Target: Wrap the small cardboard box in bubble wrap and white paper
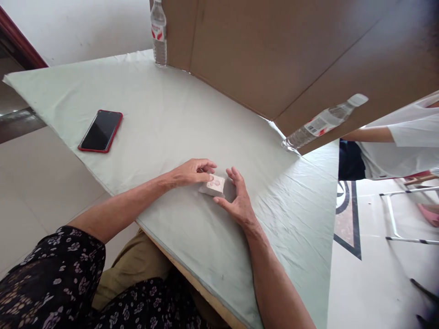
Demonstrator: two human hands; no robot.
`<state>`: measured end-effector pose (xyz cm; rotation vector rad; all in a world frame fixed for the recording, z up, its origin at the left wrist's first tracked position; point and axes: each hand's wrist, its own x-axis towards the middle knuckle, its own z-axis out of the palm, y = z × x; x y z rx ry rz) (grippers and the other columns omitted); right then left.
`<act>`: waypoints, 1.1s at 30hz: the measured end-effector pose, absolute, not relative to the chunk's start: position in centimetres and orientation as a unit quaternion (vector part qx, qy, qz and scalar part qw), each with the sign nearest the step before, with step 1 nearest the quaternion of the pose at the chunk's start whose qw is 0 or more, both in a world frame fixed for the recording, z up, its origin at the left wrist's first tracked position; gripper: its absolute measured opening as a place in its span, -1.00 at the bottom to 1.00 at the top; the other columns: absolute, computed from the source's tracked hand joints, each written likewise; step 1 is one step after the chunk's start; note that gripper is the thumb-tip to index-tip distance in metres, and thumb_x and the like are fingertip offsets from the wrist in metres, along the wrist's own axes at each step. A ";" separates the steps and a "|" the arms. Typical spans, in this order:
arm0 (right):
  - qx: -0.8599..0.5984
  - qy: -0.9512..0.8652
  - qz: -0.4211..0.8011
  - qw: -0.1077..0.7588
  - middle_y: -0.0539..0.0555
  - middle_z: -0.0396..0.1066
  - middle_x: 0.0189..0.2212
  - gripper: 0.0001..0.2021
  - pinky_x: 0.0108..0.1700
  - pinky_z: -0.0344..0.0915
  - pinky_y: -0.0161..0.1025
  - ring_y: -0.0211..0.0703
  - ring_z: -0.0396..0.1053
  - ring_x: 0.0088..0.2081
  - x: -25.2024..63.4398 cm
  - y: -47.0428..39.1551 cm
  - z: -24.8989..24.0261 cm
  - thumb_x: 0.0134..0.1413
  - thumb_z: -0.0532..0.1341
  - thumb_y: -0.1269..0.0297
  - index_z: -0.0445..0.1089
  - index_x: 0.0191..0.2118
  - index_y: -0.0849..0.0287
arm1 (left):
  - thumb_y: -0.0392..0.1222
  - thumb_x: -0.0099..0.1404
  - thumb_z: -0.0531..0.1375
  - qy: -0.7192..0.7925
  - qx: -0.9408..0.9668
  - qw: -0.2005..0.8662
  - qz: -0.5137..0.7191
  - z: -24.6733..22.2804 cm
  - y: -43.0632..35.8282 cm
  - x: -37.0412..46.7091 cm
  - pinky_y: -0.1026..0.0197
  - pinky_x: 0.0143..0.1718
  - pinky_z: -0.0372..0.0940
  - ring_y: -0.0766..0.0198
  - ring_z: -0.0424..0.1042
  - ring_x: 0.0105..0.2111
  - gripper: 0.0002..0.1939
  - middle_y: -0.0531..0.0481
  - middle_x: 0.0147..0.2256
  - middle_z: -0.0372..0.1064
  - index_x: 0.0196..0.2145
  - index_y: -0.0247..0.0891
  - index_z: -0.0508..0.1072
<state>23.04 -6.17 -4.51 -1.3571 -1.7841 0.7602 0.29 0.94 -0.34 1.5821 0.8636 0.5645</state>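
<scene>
A small whitish block-shaped pack (216, 184) with reddish print on top lies on the pale green tablecloth (161, 123). The thumb of my left hand (192, 172) rests at the pack's upper left edge, while its other fingers stretch out beyond the far side, not closed round it. My right hand (240, 198) is spread open at the pack's right, the thumb tip close to the near right corner and the fingers raised apart from it. Whether that thumb touches the pack I cannot tell.
A phone (101, 131) in a red case lies on the left. Brown cardboard panels (240, 55) stand at the back, with one upright clear bottle (159, 36) and one tilted-looking bottle (320, 122) against them. Another person's sleeve (413, 132) shows at right, above a metal-framed stool (393, 214).
</scene>
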 end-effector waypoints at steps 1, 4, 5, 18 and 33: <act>-0.533 -0.702 0.291 0.372 0.25 0.14 0.33 0.01 0.32 0.04 0.24 0.19 0.11 0.33 23.0 -6.2 -4.6 -0.09 0.41 -0.13 -0.06 0.40 -0.02 | -0.04 0.16 0.26 0.356 0.694 0.588 0.215 -0.2 1.0 -0.1 0.09 -0.03 0.29 0.05 0.41 0.00 -0.29 -0.22 0.13 0.35 0.24 -0.27 0.29; -0.538 -0.712 0.272 0.361 0.22 0.28 0.24 -0.04 0.28 0.08 0.23 0.18 0.22 0.25 22.8 -6.3 -4.7 -0.08 0.42 -0.04 -0.02 0.39 -0.03 | -0.12 0.08 0.33 0.305 0.761 0.550 0.159 0.1 1.1 -0.8 0.05 0.09 0.24 -0.05 0.28 0.17 -0.07 -0.21 0.24 0.24 0.37 -0.18 0.09; -0.537 -0.715 0.266 0.360 0.19 0.33 0.20 -0.06 0.26 0.09 0.22 0.17 0.26 0.22 22.7 -6.3 -4.7 -0.07 0.42 -0.01 -0.01 0.39 -0.03 | -0.15 0.07 0.33 0.304 0.778 0.528 0.154 0.0 1.0 -0.8 0.04 0.12 0.22 -0.06 0.26 0.19 -0.06 -0.22 0.24 0.23 0.37 -0.19 0.09; -0.570 -0.697 0.200 0.387 0.19 0.39 0.14 -0.29 0.19 0.24 0.17 0.12 0.37 0.12 22.3 -7.0 -5.0 0.05 0.34 0.12 0.14 0.31 0.02 | -0.14 0.13 0.25 0.319 0.815 0.444 0.191 -1.5 0.6 0.8 -0.04 0.17 0.21 -0.02 0.27 0.16 -0.15 -0.20 0.16 0.28 0.35 -0.19 0.10; -0.556 -0.693 0.169 0.426 0.21 0.38 0.08 -0.24 0.18 0.25 0.18 0.10 0.36 0.11 22.4 -7.0 -4.9 0.04 0.34 0.08 0.08 0.33 0.04 | -0.11 0.15 0.27 0.320 0.834 0.410 0.184 -1.1 0.8 0.1 -0.06 0.18 0.21 -0.02 0.25 0.16 -0.12 -0.18 0.13 0.31 0.37 -0.20 0.04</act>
